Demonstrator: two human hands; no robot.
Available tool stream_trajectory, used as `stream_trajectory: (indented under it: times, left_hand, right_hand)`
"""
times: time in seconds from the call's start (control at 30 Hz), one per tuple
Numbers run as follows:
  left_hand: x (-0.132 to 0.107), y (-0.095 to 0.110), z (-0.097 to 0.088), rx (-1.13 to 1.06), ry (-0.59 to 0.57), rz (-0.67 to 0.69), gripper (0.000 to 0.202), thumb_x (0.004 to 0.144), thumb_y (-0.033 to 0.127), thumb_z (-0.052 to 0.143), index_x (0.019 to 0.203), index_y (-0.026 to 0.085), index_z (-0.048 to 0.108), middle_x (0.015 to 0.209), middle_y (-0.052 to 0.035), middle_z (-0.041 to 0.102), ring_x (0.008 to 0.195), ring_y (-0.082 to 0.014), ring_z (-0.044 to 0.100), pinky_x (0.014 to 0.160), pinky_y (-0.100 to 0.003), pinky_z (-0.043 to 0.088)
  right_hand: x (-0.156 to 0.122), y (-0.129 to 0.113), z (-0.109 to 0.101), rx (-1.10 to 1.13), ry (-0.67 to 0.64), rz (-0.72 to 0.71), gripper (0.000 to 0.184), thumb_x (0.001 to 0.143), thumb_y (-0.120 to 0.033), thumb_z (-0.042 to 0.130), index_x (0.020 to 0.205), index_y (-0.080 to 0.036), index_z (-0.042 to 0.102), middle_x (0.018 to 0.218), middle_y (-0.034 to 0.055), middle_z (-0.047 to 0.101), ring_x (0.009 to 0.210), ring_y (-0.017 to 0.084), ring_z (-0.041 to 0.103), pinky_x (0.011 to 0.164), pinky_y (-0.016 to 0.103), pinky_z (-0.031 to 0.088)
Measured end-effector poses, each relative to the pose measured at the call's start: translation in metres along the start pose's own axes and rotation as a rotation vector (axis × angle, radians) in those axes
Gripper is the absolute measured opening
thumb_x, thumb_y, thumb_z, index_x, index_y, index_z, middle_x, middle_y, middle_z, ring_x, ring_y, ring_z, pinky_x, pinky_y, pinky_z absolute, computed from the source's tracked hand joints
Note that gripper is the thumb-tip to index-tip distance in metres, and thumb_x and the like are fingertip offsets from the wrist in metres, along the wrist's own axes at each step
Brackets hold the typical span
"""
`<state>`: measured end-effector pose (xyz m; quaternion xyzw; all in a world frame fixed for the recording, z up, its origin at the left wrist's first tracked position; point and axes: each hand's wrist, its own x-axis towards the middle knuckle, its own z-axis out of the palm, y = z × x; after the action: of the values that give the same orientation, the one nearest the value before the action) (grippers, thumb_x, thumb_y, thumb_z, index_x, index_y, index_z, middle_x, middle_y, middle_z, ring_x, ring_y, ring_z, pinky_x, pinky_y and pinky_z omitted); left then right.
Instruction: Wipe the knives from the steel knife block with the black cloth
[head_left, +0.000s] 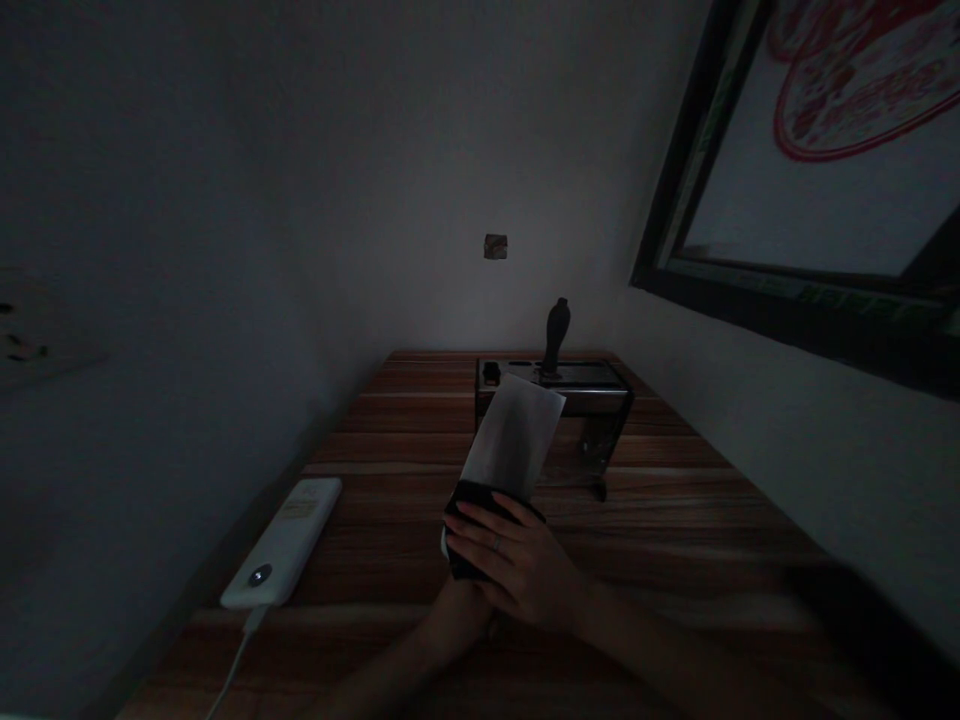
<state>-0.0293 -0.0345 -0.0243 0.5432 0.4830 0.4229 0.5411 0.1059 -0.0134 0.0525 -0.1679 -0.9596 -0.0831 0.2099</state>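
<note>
A cleaver [514, 435] with a broad pale blade points up and away from me over the middle of the table. Around the lower part of its blade is a black cloth [474, 495], pressed there by my right hand [517, 560], whose fingers are closed across it. Beneath it, my left hand [457, 615] is at the handle end of the cleaver. Most of its fingers are hidden by my right hand, but it appears closed on the handle. Just behind the blade stands a knife holder [592, 378] with one dark-handled tool [557, 335] upright in it.
A white power bank [289, 540] lies at the left, with a white cable [238, 660] plugged into its near end. Walls border the wood-grain table [652, 530]. A framed picture [862, 150] is on the right, and a wall socket [30, 330] is on the left. The light is dim.
</note>
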Motion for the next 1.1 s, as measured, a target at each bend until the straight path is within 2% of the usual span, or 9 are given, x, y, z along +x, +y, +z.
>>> stream_trajectory:
  times: [0.13, 0.23, 0.37, 0.43, 0.5, 0.57, 0.67, 0.77, 1.1]
  left_hand:
    - [-0.001, 0.005, 0.003, 0.040, -0.044, -0.044, 0.007, 0.068, 0.025, 0.058, 0.068, 0.021, 0.063, 0.038, 0.0010, 0.046, 0.044, -0.0184, 0.051, 0.043, -0.026, 0.037]
    - [-0.002, 0.007, 0.003, 0.061, -0.060, -0.066, 0.014, 0.072, 0.028, 0.053, 0.062, 0.020, 0.061, 0.036, 0.0022, 0.043, 0.040, -0.0152, 0.047, 0.040, -0.023, 0.034]
    - [-0.003, 0.011, 0.005, 0.083, -0.077, -0.077, 0.025, 0.073, 0.029, 0.051, 0.051, 0.017, 0.050, 0.033, 0.0048, 0.037, 0.031, -0.0088, 0.036, 0.034, -0.020, 0.026]
    - [-0.004, 0.015, 0.006, 0.085, -0.054, -0.087, 0.022, 0.073, 0.030, 0.051, 0.055, 0.017, 0.047, 0.034, 0.0065, 0.037, 0.029, -0.0067, 0.032, 0.032, -0.018, 0.023]
    - [-0.004, 0.020, 0.008, 0.077, -0.033, -0.075, 0.018, 0.074, 0.033, 0.052, 0.067, 0.016, 0.048, 0.039, 0.0080, 0.040, 0.028, -0.0056, 0.031, 0.030, -0.017, 0.023]
    - [-0.005, 0.026, 0.009, 0.071, -0.050, -0.043, 0.022, 0.077, 0.038, 0.050, 0.080, 0.016, 0.047, 0.042, 0.0094, 0.041, 0.027, -0.0050, 0.031, 0.028, -0.016, 0.023]
    - [-0.006, 0.031, 0.009, 0.051, -0.095, 0.001, 0.031, 0.079, 0.044, 0.049, 0.089, 0.015, 0.046, 0.045, 0.0098, 0.041, 0.027, -0.0037, 0.028, 0.027, -0.015, 0.024]
    - [-0.005, 0.032, 0.009, 0.030, -0.101, 0.009, 0.033, 0.078, 0.046, 0.050, 0.089, 0.015, 0.045, 0.049, 0.0094, 0.042, 0.029, -0.0029, 0.029, 0.028, -0.014, 0.025]
    - [-0.007, 0.031, 0.006, 0.045, -0.132, -0.006, 0.030, 0.080, 0.047, 0.048, 0.081, 0.018, 0.040, 0.044, 0.0120, 0.037, 0.028, -0.0030, 0.027, 0.027, -0.013, 0.023]
  right_hand:
    - [0.000, 0.006, 0.000, -0.015, -0.010, -0.029, 0.045, 0.090, -0.029, 0.035, 0.132, -0.015, 0.034, 0.141, 0.0018, 0.032, 0.133, 0.016, 0.019, 0.108, 0.041, 0.020]
    - [0.000, 0.011, 0.002, -0.028, -0.025, -0.049, 0.047, 0.090, -0.031, 0.035, 0.133, -0.015, 0.033, 0.142, 0.0015, 0.029, 0.133, 0.017, 0.019, 0.108, 0.041, 0.020]
    - [0.001, 0.017, 0.000, -0.062, -0.003, -0.055, 0.046, 0.090, -0.030, 0.034, 0.133, -0.016, 0.033, 0.142, 0.0008, 0.029, 0.133, 0.016, 0.018, 0.108, 0.040, 0.018]
    - [0.004, 0.021, -0.004, -0.084, 0.012, -0.031, 0.044, 0.090, -0.028, 0.034, 0.133, -0.016, 0.034, 0.142, 0.0006, 0.029, 0.133, 0.015, 0.018, 0.108, 0.039, 0.018]
    - [0.006, 0.025, -0.010, -0.101, 0.025, 0.000, 0.044, 0.090, -0.028, 0.035, 0.133, -0.016, 0.034, 0.142, 0.0011, 0.031, 0.133, 0.015, 0.019, 0.108, 0.039, 0.019]
    - [0.009, 0.030, -0.015, -0.115, 0.039, 0.024, 0.044, 0.090, -0.028, 0.035, 0.132, -0.016, 0.035, 0.141, 0.0016, 0.032, 0.133, 0.016, 0.019, 0.108, 0.040, 0.019]
    - [0.013, 0.037, -0.021, -0.136, 0.071, 0.054, 0.043, 0.090, -0.028, 0.035, 0.132, -0.016, 0.036, 0.140, 0.0017, 0.033, 0.132, 0.016, 0.020, 0.108, 0.040, 0.019]
    - [0.016, 0.044, -0.025, -0.148, 0.107, 0.085, 0.042, 0.090, -0.027, 0.036, 0.131, -0.016, 0.036, 0.139, 0.0023, 0.035, 0.132, 0.016, 0.023, 0.107, 0.040, 0.020]
    - [0.027, 0.074, -0.045, -0.201, 0.234, 0.192, 0.041, 0.090, -0.025, 0.035, 0.131, -0.018, 0.038, 0.138, 0.0022, 0.039, 0.131, 0.017, 0.024, 0.107, 0.043, 0.020]
